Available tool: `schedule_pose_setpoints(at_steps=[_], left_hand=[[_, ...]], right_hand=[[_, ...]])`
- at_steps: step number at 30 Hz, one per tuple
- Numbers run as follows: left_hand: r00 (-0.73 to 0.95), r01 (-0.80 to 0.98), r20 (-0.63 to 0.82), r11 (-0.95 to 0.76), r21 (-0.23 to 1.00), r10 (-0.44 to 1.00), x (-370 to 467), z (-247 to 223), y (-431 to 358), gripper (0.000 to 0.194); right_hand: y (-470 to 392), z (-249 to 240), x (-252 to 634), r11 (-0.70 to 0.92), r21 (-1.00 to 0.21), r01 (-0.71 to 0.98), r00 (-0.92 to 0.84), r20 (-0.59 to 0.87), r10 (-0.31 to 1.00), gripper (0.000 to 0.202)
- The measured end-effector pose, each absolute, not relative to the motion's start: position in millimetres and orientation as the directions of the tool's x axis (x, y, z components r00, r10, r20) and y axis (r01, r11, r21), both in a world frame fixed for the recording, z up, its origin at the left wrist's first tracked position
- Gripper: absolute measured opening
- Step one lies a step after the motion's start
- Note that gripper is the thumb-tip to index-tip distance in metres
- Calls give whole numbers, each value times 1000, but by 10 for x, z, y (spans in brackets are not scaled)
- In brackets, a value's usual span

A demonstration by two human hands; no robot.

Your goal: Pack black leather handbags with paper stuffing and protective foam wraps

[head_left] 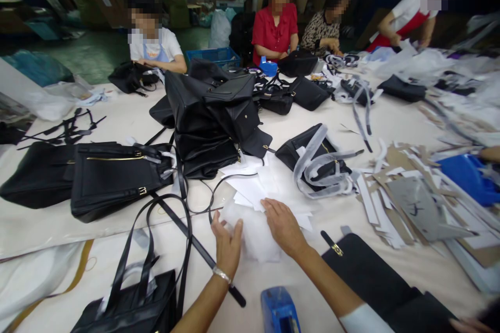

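Observation:
A crumpled, translucent white sheet (260, 237) lies on the table between my hands; whether it is thin foam, paper or plastic I cannot tell. At its left side is my left hand (227, 244), thumb and fingers apart, with a bracelet at the wrist. Stretched fingers of my right hand (283, 226) rest on the sheet's upper right part. Loose white papers (244, 187) lie just beyond. To the left, a black handbag (133, 302) stands with its handles up, its strap reaching my left wrist. A blue tape dispenser (279, 309) sits between my forearms.
Black bags (219, 114) are piled ahead, with a gold-zipped backpack (117, 177) at left. A bag with wrapped straps (312, 156) lies ahead right. Cardboard strips (406, 192) cover the right side, near a black flap with a buckle (367, 265). Several people work across the table.

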State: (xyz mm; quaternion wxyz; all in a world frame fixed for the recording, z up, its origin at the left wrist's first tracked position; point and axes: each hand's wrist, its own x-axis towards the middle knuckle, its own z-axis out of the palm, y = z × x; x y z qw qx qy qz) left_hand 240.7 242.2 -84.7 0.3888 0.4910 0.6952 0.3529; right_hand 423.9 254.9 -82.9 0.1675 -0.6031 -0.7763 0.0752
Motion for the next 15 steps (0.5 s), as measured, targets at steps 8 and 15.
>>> schedule_pose_setpoints(at_steps=[8,15], left_hand=[[18,657,-295,210,723,955,2604,-881,2559,76],[-37,543,-451,397,740,892,2740,-916,2775,72]], right_hand=[[2516,-898,4221,225,-231,947,-180,201,963,46],[2560,-1014,4211,208,-216,954,-159,224,962,50]])
